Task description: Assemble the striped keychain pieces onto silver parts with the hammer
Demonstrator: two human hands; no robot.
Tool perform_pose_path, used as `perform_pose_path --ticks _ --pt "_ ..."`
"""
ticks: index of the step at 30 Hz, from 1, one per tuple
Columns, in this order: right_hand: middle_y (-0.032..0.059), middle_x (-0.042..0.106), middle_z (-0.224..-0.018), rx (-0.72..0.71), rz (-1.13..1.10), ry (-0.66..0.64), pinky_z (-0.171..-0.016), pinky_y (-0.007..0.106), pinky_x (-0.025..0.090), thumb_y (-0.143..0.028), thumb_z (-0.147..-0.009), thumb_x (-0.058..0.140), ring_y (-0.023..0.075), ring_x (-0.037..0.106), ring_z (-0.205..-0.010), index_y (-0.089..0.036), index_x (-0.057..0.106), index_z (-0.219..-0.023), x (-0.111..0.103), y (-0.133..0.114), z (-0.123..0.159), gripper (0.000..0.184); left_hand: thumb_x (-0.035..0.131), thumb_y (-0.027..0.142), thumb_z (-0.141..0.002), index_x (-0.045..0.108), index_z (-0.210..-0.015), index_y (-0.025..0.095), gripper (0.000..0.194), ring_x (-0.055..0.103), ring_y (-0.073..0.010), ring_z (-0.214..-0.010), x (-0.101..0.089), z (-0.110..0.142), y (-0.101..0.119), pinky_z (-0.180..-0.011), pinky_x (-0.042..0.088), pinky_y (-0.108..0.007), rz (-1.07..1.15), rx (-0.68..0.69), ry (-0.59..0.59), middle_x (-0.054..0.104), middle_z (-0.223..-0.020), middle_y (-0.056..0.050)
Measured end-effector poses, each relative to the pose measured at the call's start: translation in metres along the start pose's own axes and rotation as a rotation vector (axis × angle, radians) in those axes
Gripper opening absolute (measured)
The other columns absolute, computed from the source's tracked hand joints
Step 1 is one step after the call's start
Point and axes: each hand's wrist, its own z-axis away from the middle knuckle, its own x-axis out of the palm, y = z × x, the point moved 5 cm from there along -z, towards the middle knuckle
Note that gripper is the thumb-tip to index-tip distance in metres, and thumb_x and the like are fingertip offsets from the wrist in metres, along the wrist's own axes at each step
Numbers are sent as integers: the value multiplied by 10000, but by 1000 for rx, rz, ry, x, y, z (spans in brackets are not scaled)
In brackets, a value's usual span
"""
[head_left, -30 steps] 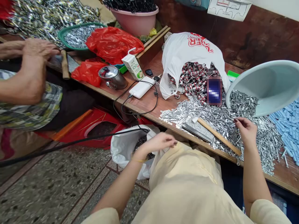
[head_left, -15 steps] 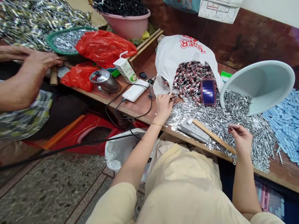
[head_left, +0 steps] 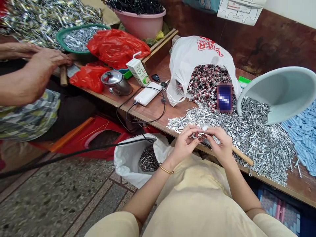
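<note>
My left hand (head_left: 185,144) is closed in a pinch on a small red-and-silver ringed metal part (head_left: 196,135) at the table's front edge. Close against it, fingertips nearly meeting, my right hand (head_left: 221,146) is also pinched; fingers hide whatever it grips. Just behind and below the hands lies a hammer (head_left: 242,155), partly covered, its wooden handle showing at right. Loose flat silver metal pieces (head_left: 266,151) spread around it. Similar red-and-silver parts (head_left: 207,77) spill from a white plastic bag (head_left: 184,54).
A tipped grey basin (head_left: 291,89) and light-blue pieces (head_left: 302,141) are at right. A white power bank (head_left: 148,93) with cable, juice carton (head_left: 138,73) and steel mug (head_left: 117,82) stand left. Below hangs a white sack (head_left: 128,164). Another person's hand (head_left: 50,57) is far left.
My left hand has come from the bag's mouth toward me, now with a ringed part. My right hand has moved left from the metal pile to meet it.
</note>
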Motion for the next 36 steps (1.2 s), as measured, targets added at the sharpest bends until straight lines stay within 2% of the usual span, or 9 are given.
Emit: perform_pose_path --ticks 3,7,11,16,22,32,36 --pt "38 737 -962 2 9 -7 -866 393 545 -200 -968 605 213 686 -943 -263 700 -994 -2 2 5 117 666 291 -945 719 -1127 196 212 682 -182 -973 -2 7 -4 -797 598 -285 -24 -39 -32 702 -1069 -86" --pt "49 735 -1017 50 -67 -32 -857 375 564 -180 -987 556 206 696 -984 -254 680 -1021 -1 2 10 148 679 244 -933 732 -1113 203 192 715 -179 -982 -2 12 -5 -841 600 -284 -95 -33 5 757 -1066 -72" --pt "49 732 -994 66 -69 -31 -822 362 570 -179 -987 550 203 698 -958 -251 680 -1021 0 0 15 153 687 258 -927 752 -1054 188 159 742 -201 -991 -2 12 -4 -824 628 -305 -12 -57 21 772 -1098 -92" --pt "46 739 -980 66 -59 -16 -806 363 578 -184 -974 574 209 702 -943 -255 688 -1021 -2 1 19 142 653 197 -943 788 -1036 219 165 734 -195 -1035 -7 10 7 -950 600 -351 -146 82 -38 782 -1092 -78" --pt "56 738 -1009 -43 19 -73 -897 393 566 -146 -970 560 211 706 -980 -248 678 -1039 -3 -10 19 171 673 198 -935 792 -1032 224 156 741 -178 -973 -8 11 11 -909 604 -325 -249 172 -15 789 -1036 -65" --pt "58 739 -994 -62 72 -61 -880 425 567 -129 -973 528 221 701 -966 -272 686 -1040 -2 -13 22 224 713 248 -911 801 -972 227 109 741 -189 -935 -8 11 12 -865 611 -333 -150 94 -12 793 -977 -61" --pt "77 714 -1143 13 18 -56 -951 454 546 -200 -968 579 244 667 -1102 -267 686 -1067 -2 -5 23 161 760 272 -875 808 -880 218 72 723 -184 -901 -8 13 11 -825 592 -319 -71 32 59 775 -941 -68"
